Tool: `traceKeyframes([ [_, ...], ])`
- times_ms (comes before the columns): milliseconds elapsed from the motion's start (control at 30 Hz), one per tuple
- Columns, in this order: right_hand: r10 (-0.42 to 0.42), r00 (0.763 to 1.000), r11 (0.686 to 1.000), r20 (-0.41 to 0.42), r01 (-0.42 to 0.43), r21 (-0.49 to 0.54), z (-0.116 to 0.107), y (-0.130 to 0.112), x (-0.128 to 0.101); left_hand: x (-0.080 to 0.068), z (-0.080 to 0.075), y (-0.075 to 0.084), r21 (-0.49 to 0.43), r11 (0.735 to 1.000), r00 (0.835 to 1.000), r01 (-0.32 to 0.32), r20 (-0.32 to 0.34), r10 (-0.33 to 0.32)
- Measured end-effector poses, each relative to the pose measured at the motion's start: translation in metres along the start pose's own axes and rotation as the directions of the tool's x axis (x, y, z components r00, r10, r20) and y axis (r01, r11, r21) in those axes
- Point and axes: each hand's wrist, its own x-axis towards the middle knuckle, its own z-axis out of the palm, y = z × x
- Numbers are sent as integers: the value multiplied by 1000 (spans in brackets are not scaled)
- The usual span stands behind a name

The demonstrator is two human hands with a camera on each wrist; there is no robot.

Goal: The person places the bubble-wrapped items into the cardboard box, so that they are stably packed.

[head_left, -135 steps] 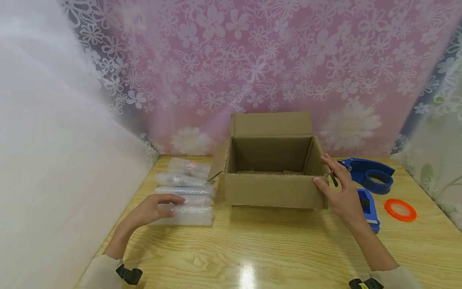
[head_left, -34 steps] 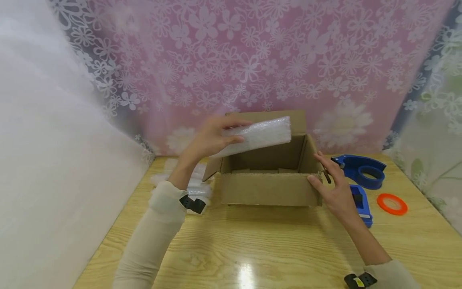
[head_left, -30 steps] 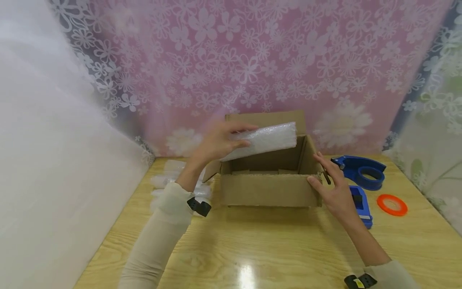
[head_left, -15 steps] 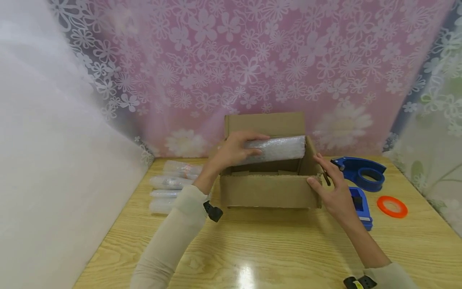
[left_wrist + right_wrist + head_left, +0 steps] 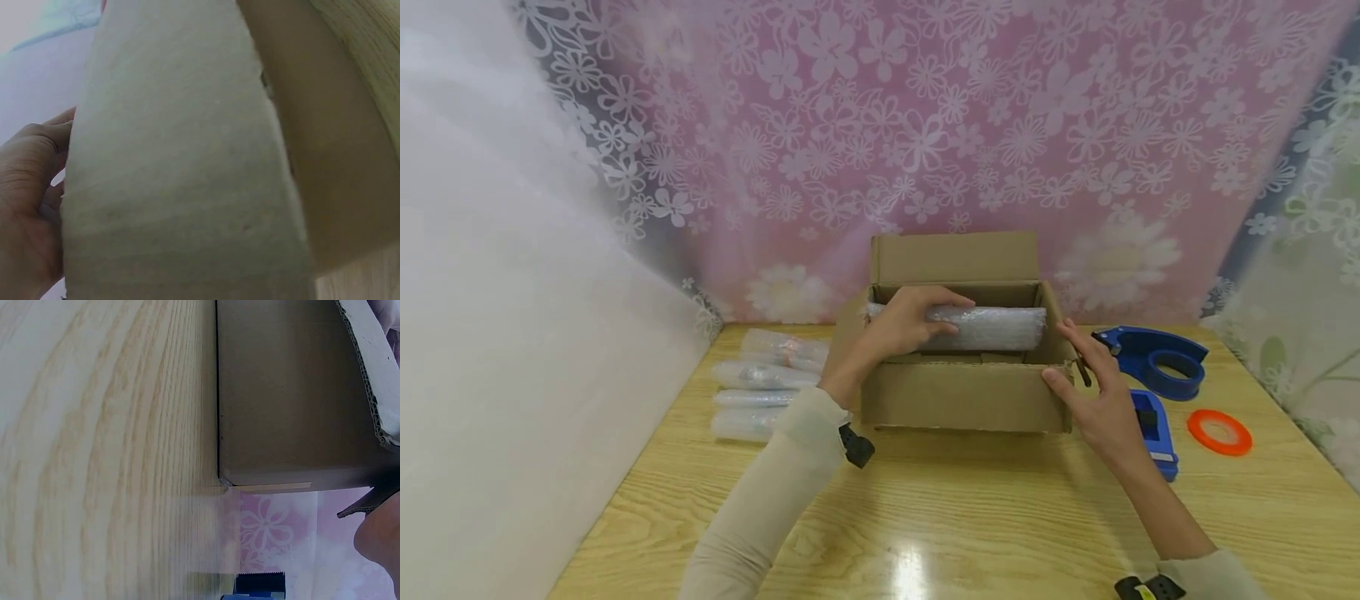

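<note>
Since the earlier frame, the left hand (image 5: 901,327) has lowered the bubble-wrapped bundle (image 5: 985,327) into the open cardboard box (image 5: 964,393). Its fingers curl round the bundle's left end. The right hand (image 5: 1096,400) rests, fingers extended, against the box's right front corner. Four wrapped bundles (image 5: 758,393) lie on the desk (image 5: 970,517) left of the box.

A wooden table (image 5: 970,508) meets pink floral curtain (image 5: 925,125); perhaps lamp-lit.
</note>
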Motion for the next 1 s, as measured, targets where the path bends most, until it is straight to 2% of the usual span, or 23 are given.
traceKeyframes([
  [333,-18,1000,1000,-3,18,-23,4,-1,0,-4,12,-7,72,997,999,36,10,-36],
  [500,-19,1000,1000,-7,19,-10,3,-3,0,-3,14,-9,78,996,999,31,25,-33],
  [833,-22,1000,999,-7,21,-35,3,-2,0,-1,17,-10,80,994,996,70,53,-74],
  [1000,-17,1000,999,-9,17,-33,2,-1,-1,1,18,-12,85,995,996,62,54,-66],
])
